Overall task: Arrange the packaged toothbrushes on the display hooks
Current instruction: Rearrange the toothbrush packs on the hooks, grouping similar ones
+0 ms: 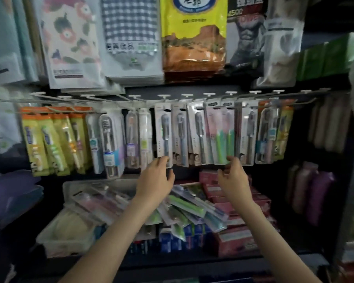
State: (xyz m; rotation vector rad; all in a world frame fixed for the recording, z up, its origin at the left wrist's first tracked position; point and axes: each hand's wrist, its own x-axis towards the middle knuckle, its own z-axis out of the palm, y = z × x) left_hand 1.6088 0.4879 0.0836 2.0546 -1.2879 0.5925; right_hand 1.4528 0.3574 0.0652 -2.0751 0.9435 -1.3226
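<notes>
On hooks: white-carded toothbrush packs, clear blisters.

Shop: packaged toothbrushes hung on display hooks, boxed stock on shelf below.

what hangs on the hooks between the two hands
In the head view, between left hand and right hand hang grey-handled toothbrush packs and a green-handled toothbrush pack.
</notes>
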